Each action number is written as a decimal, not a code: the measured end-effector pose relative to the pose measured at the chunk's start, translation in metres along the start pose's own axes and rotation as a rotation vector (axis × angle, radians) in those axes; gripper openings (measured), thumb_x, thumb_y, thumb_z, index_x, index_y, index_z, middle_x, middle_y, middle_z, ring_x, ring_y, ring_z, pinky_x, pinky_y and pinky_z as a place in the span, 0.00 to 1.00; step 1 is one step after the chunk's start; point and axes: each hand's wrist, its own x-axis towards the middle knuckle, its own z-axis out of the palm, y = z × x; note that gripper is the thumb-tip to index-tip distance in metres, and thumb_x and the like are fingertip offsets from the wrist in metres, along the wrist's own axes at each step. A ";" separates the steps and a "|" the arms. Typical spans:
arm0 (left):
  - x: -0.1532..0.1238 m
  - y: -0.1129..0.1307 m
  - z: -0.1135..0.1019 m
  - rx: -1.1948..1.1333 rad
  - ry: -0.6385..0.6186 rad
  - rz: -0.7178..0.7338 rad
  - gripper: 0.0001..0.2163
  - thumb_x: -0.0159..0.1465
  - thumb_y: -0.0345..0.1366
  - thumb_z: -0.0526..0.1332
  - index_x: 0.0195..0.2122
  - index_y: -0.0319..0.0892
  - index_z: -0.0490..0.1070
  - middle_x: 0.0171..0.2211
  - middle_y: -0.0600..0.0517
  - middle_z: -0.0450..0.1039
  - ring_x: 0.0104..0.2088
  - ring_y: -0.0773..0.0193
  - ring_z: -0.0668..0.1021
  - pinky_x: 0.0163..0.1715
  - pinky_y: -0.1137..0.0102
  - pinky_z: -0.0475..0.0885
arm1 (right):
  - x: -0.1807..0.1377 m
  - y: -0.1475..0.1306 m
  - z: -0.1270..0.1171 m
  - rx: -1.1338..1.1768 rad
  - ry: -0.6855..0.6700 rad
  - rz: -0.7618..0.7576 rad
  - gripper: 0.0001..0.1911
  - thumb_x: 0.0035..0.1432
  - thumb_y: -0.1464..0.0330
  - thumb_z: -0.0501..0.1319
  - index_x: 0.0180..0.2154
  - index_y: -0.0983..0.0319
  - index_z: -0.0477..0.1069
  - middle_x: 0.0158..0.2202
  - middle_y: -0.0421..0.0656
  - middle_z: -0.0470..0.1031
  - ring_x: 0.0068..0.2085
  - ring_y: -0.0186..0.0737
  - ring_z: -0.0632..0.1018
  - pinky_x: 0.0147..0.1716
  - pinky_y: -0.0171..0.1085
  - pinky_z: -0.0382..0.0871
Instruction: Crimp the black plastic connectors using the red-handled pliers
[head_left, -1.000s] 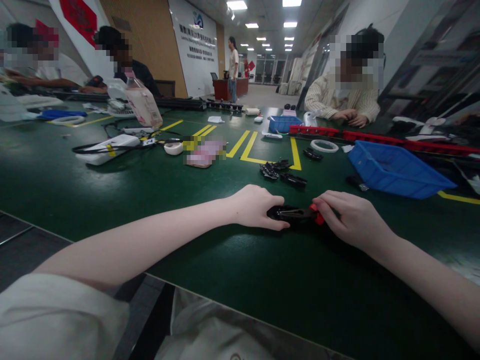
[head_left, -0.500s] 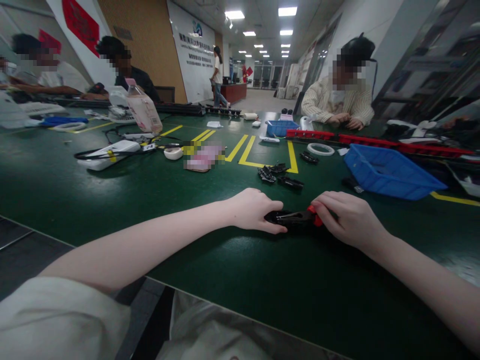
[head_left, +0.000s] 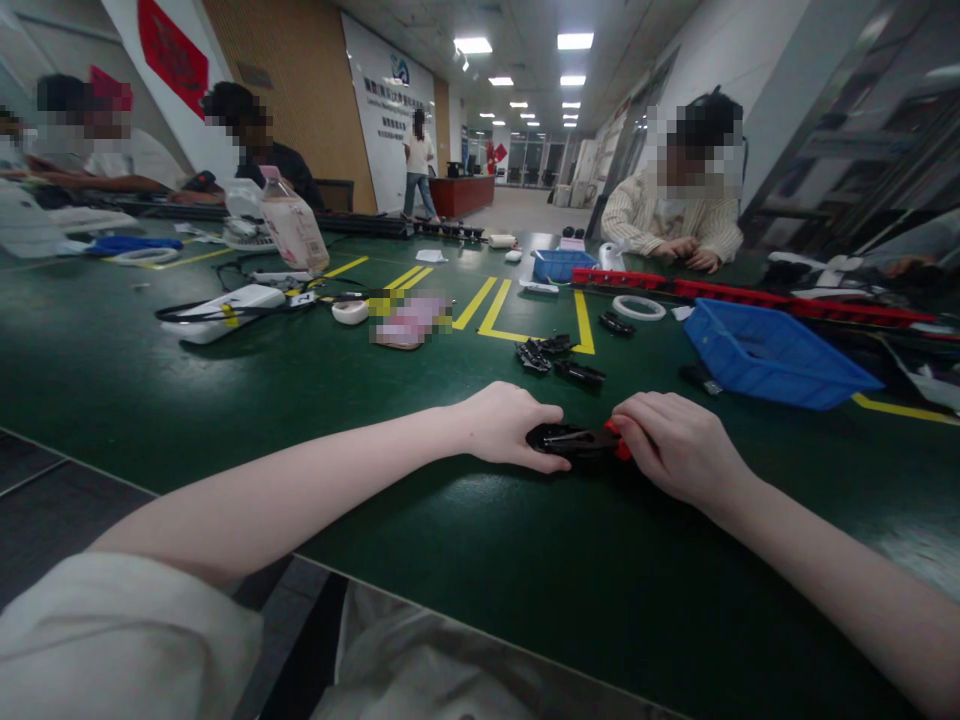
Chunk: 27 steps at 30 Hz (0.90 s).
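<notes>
Low over the green table (head_left: pixel 420 540), my left hand (head_left: pixel 506 425) is closed around the left end of a black elongated part (head_left: pixel 574 440), thumb on the near side. A small red piece (head_left: pixel 619 438) is at the part's right end. My right hand (head_left: pixel 671 435) is closed with its fingertips pinching that red piece. Whether the red piece is joined to the black part I cannot tell. Just beyond my hands lie several loose black parts (head_left: pixel 579 373) of a similar look.
A blue bin (head_left: pixel 772 355) stands on the right, with a white ring (head_left: pixel 639 307) nearby. A phone (head_left: pixel 411 320), a white power bank-like box (head_left: pixel 225 312) with cable and a pink-capped bottle (head_left: pixel 294 225) are on the left. Across the table a person (head_left: pixel 671 215) sits.
My right hand has shifted slightly left with the red piece, closer to my left hand. My left hand keeps its grip on the black part. A background person walked left.
</notes>
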 end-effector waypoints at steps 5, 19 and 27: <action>0.000 0.001 -0.001 0.035 -0.010 0.021 0.19 0.62 0.55 0.56 0.33 0.43 0.67 0.23 0.54 0.73 0.22 0.63 0.75 0.22 0.73 0.58 | -0.001 0.002 -0.002 -0.003 -0.002 -0.011 0.16 0.66 0.68 0.49 0.28 0.63 0.69 0.26 0.45 0.73 0.26 0.37 0.70 0.28 0.37 0.62; 0.001 0.003 -0.003 0.040 -0.042 -0.051 0.20 0.63 0.56 0.54 0.32 0.42 0.67 0.22 0.53 0.72 0.22 0.62 0.74 0.22 0.73 0.59 | -0.001 0.003 -0.005 0.019 -0.032 0.031 0.16 0.66 0.68 0.48 0.29 0.64 0.69 0.25 0.44 0.73 0.25 0.36 0.71 0.26 0.36 0.63; 0.001 0.003 -0.001 0.065 -0.032 -0.071 0.20 0.62 0.57 0.54 0.33 0.43 0.66 0.23 0.53 0.72 0.23 0.60 0.75 0.21 0.72 0.56 | 0.000 -0.002 -0.005 -0.005 -0.035 0.057 0.17 0.66 0.68 0.48 0.29 0.64 0.69 0.25 0.44 0.72 0.25 0.36 0.71 0.26 0.36 0.61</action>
